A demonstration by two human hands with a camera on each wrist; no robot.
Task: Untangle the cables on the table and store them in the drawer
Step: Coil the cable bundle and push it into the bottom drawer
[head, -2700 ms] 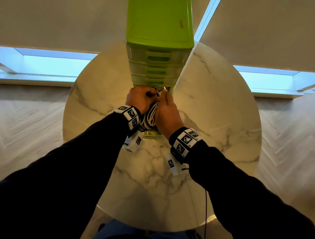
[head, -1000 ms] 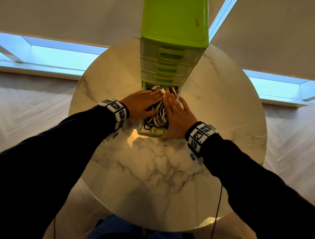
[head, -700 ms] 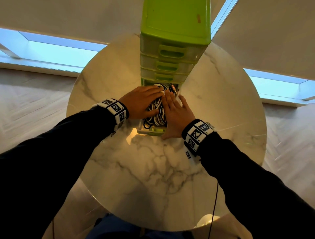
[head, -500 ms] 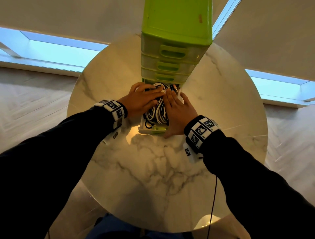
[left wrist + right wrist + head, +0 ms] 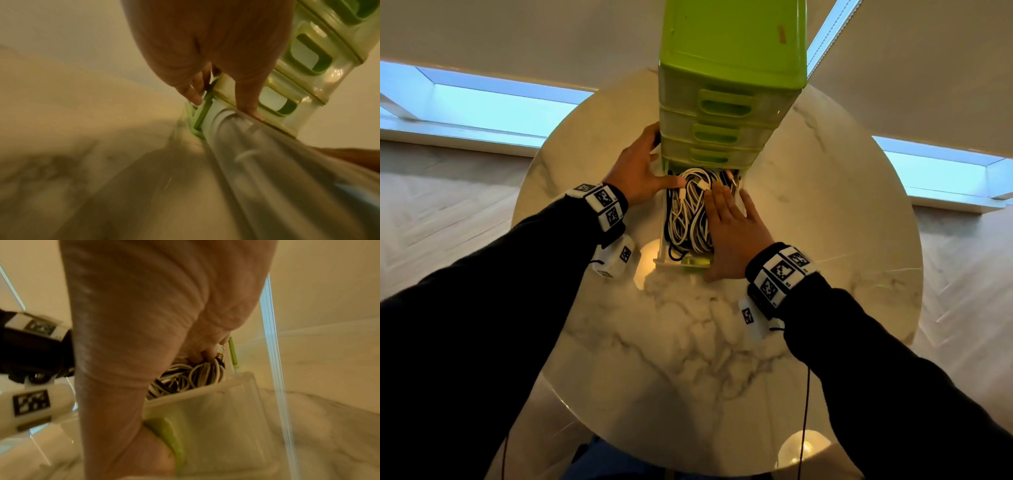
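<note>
- White and black cables [image 5: 690, 209] lie heaped in the pulled-out bottom drawer [image 5: 661, 255] of the green drawer unit [image 5: 732, 44] on the marble worktop [image 5: 688, 342].
- Right hand [image 5: 732, 233], fingers straight, presses flat on the cables.
- Left hand [image 5: 637, 168], fingers extended, rests against the unit's left side, holding nothing.

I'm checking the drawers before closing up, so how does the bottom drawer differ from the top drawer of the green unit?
The bottom drawer is pulled out toward the person; the top drawer sits pushed in. The bottom drawer holds white and black cables; the top drawer's contents cannot be made out. The right hand rests on the bottom drawer's cables; nothing touches the top drawer. Both have translucent fronts with green handles.
</note>
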